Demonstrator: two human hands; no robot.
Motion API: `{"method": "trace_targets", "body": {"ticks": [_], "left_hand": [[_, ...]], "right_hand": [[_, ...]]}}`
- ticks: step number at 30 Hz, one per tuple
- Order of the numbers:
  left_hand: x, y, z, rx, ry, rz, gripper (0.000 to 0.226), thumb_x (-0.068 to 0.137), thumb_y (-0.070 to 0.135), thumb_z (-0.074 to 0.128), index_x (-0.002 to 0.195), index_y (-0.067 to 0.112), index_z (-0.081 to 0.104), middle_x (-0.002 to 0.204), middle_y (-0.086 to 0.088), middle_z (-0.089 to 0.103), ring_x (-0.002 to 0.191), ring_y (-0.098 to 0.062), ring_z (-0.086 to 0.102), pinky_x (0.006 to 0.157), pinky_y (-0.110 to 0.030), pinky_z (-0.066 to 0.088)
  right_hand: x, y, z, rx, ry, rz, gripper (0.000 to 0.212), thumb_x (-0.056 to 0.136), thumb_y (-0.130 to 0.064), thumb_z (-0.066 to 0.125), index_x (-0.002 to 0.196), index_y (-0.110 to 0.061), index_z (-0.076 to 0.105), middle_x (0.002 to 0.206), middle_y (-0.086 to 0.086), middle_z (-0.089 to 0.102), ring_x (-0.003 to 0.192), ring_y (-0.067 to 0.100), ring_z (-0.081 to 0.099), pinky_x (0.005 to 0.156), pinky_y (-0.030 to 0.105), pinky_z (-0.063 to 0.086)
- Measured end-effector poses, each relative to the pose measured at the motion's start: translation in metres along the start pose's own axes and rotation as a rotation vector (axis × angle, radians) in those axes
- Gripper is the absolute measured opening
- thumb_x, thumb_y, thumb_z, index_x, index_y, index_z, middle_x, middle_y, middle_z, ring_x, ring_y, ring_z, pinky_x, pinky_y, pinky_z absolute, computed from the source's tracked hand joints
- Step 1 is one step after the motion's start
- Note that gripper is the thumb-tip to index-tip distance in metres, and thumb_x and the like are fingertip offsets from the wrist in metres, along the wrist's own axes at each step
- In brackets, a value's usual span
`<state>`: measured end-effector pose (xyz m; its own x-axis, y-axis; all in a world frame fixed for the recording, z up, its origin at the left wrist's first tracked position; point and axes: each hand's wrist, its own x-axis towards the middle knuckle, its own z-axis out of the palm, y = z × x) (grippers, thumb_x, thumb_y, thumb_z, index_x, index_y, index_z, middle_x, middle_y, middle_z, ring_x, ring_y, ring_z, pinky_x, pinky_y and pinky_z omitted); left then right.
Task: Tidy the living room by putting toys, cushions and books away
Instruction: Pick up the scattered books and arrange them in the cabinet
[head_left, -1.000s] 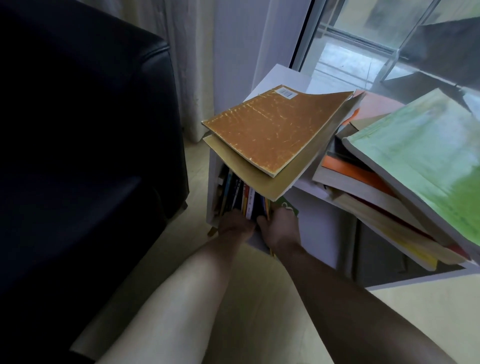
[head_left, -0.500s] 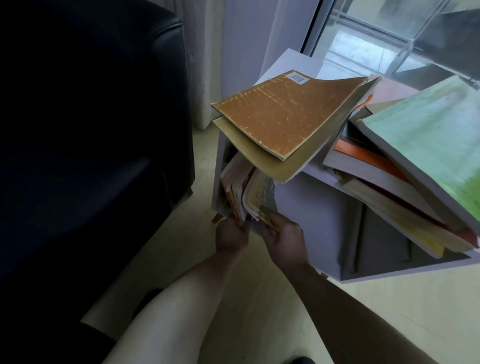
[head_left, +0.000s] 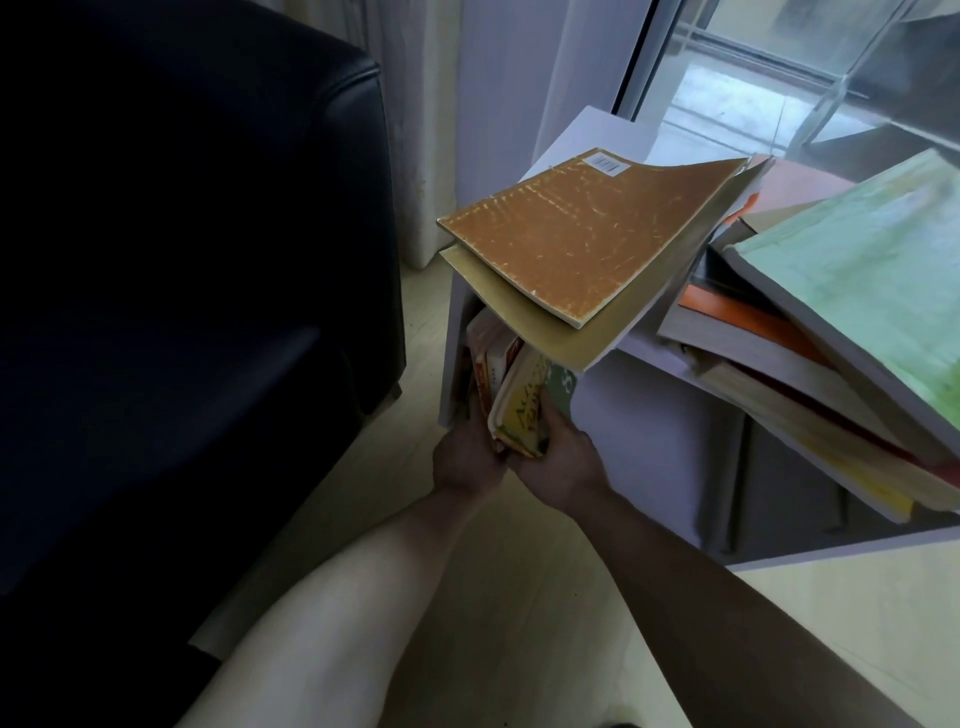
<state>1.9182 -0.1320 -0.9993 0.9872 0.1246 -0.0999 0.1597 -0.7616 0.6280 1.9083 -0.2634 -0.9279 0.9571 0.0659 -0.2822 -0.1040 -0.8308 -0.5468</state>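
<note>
Here, both of your hands were down at the open lower shelf (head_left: 460, 358) of the white bookcase (head_left: 649, 415), at its left end, clasping a small bundle of books (head_left: 519, 410) from either side. Your left hand (head_left: 465, 460) had its fingers curled round the near bottom edge of the bundle, and your right hand (head_left: 558, 465) gripped the other side, its thumb lying over the yellow-and-green cover. The bundle stood tilted, top leaning into the shelf, bottom out toward you, only partly inside. I counted about three or four books in it; the spines overlapped too much to be sure. The likeliest trouble, to my eye, sat above your hands: a brown-covered book (head_left: 587, 239) lay on an olive one (head_left: 545, 332), and both jutted well past the front left corner of the bookcase top. Had you lifted the bundle upward, it could have caught that overhang and tipped the pair to the floor (head_left: 519, 571). The heap further right, a green-covered book (head_left: 862, 291) over an orange-edged one (head_left: 743, 312) and several more, perhaps five or six in all, also slanted out over the front edge, so a jolt to the bookcase might have sent it sliding. Loose books pinched only at the bottom could also have fanned apart. One dark sofa (head_left: 182, 286) stood just beside the bookcase on the left.
</note>
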Motion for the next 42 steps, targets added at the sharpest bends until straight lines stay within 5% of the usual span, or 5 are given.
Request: {"method": "trace_targets", "body": {"ticks": [9, 18, 23, 26, 42], "left_hand": [[0.001, 0.002, -0.003, -0.036, 0.023, -0.004, 0.085, 0.093, 0.056, 0.06, 0.155, 0.034, 0.006, 0.136, -0.008, 0.06, 0.099, -0.033, 0.07, 0.076, -0.048, 0.061], [-0.001, -0.009, -0.01, 0.05, -0.026, 0.056, 0.104, 0.084, 0.061, 0.071, 0.16, 0.033, 0.006, 0.151, 0.0, 0.051, 0.105, -0.027, 0.071, 0.073, -0.04, 0.06], [-0.003, -0.018, -0.011, 0.173, -0.055, 0.077, 0.1, 0.085, 0.05, 0.077, 0.158, 0.028, 0.011, 0.14, -0.002, 0.061, 0.105, -0.024, 0.071, 0.079, -0.038, 0.06], [-0.006, -0.021, -0.014, 0.172, -0.075, 0.087, 0.095, 0.086, 0.036, 0.079, 0.156, 0.031, 0.016, 0.141, 0.001, 0.06, 0.112, -0.025, 0.069, 0.084, -0.038, 0.059], [0.001, 0.001, -0.024, -0.113, -0.084, 0.127, 0.066, 0.086, 0.041, 0.071, 0.144, 0.032, 0.041, 0.134, 0.004, 0.062, 0.114, -0.023, 0.065, 0.088, -0.041, 0.058]], "right_hand": [[-0.001, -0.01, 0.002, 0.134, 0.027, 0.014, 0.12, 0.078, -0.045, 0.079, 0.161, -0.031, -0.007, 0.155, 0.004, 0.041, 0.134, 0.03, 0.049, 0.098, 0.037, 0.05], [-0.009, -0.015, -0.005, 0.048, -0.039, 0.037, 0.103, 0.093, -0.046, 0.064, 0.16, -0.034, -0.013, 0.16, 0.008, 0.036, 0.134, 0.035, 0.049, 0.102, 0.039, 0.049], [-0.012, -0.018, -0.002, 0.147, 0.147, 0.091, 0.063, 0.098, -0.027, 0.052, 0.157, -0.029, 0.031, 0.121, 0.008, 0.061, 0.098, 0.034, 0.065, 0.071, 0.036, 0.055], [-0.009, -0.028, -0.002, 0.306, 0.238, 0.187, 0.037, 0.094, -0.026, 0.05, 0.126, -0.01, 0.057, 0.108, 0.013, 0.068, 0.091, 0.032, 0.066, 0.075, 0.043, 0.06], [-0.002, -0.041, -0.021, 0.31, 0.135, 0.115, 0.061, 0.08, -0.018, 0.067, 0.139, -0.017, 0.05, 0.118, 0.007, 0.066, 0.105, 0.03, 0.065, 0.074, 0.033, 0.054]]}}
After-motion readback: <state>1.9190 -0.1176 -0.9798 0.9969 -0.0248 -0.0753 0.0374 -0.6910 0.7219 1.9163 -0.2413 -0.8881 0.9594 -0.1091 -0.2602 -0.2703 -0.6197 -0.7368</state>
